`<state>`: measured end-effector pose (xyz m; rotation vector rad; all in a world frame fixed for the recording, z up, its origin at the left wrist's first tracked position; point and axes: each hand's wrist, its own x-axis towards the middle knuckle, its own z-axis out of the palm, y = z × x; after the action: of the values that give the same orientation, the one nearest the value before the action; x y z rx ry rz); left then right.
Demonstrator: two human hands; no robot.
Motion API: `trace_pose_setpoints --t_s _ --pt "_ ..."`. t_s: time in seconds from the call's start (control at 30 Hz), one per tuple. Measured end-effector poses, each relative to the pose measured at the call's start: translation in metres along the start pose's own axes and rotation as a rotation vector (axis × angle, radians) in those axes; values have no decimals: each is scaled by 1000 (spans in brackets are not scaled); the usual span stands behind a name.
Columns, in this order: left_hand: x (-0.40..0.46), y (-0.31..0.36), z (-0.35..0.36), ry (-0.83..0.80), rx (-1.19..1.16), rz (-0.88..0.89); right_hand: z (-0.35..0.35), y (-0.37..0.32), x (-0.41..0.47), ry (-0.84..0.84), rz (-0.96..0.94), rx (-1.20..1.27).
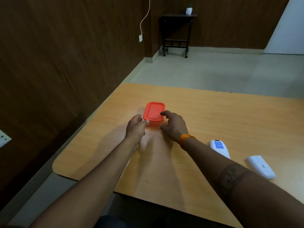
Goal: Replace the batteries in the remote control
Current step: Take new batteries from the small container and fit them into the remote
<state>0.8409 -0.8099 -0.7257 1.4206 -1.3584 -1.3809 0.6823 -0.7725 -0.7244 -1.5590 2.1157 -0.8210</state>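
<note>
Remotes at near right of the table (pixel 213 116): white remote (pixel 261 167) face-down nearest, second remote (pixel 220 148) with blue panel just beyond it, partly behind the right forearm. Farther in, both hands at a red lidded box (pixel 154 112). Left hand (pixel 135 127) at its near-left corner, fingers curled, thumb touching the lid edge. Right hand (pixel 174 125) with fingers spread and bent, index tip on the lid's right edge. Grip on box: cannot tell.

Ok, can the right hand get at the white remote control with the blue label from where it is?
Probably yes. The right hand hovers by the orange lidded plastic box, holding nothing, and the white remote control with the blue label lies just beside that forearm on bare wooden table, nothing between.
</note>
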Motion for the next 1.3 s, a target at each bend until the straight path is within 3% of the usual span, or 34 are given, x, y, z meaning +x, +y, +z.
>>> trace_pose_setpoints --t_s 0.27,0.47,0.6,0.73,0.9,1.0,1.13,1.2,1.3 --pt "2 9 5 15 46 30 11 2 4 174 -44 105" --pt "-31 8 11 31 -117 -21 -2 7 -20 328 131 326" --pt "-60 3 10 -44 -145 25 -29 24 -47 310 251 604" --pt "-86 -1 3 -76 -73 161 -65 43 -83 283 263 696" --pt "-114 -1 14 -367 67 262 -94 58 -127 149 161 751" --pt "-127 -2 29 -480 10 245 -105 63 -143 93 120 760" --pt "-142 -11 49 -461 -55 254 -108 77 -157 77 116 793" --pt "-149 -13 58 -435 -57 279 -107 82 -159 167 72 692" --pt "-153 -13 69 -313 -60 311 -109 87 -160 384 -100 347"
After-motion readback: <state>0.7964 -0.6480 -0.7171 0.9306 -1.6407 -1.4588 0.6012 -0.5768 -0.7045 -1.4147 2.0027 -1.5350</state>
